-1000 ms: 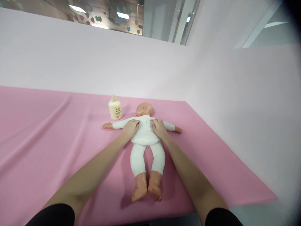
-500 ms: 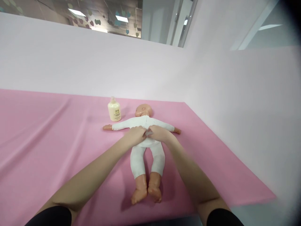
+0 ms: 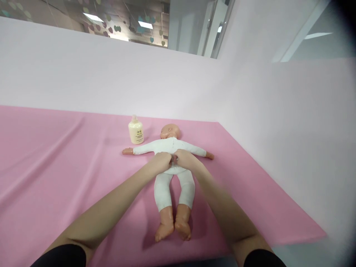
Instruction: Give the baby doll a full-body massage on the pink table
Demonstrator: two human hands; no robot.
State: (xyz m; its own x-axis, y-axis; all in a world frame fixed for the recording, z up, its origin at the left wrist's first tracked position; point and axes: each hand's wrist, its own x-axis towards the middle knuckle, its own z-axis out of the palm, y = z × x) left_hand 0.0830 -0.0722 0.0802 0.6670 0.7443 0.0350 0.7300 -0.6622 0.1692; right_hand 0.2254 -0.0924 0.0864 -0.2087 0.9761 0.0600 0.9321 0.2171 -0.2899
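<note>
Nearest, bare doll feet (image 3: 172,226) point at me, below both hands. Then my left hand (image 3: 162,162) and right hand (image 3: 185,159) meet at the baby doll (image 3: 169,148) belly, fingers curled, pinching its white suit. Doll lies face-up on pink sheet (image 3: 55,167). Beyond left hand, upright lotion bottle (image 3: 135,130).

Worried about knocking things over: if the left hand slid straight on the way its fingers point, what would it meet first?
Probably the right hand, met over the doll; the left hand points toward it.
</note>
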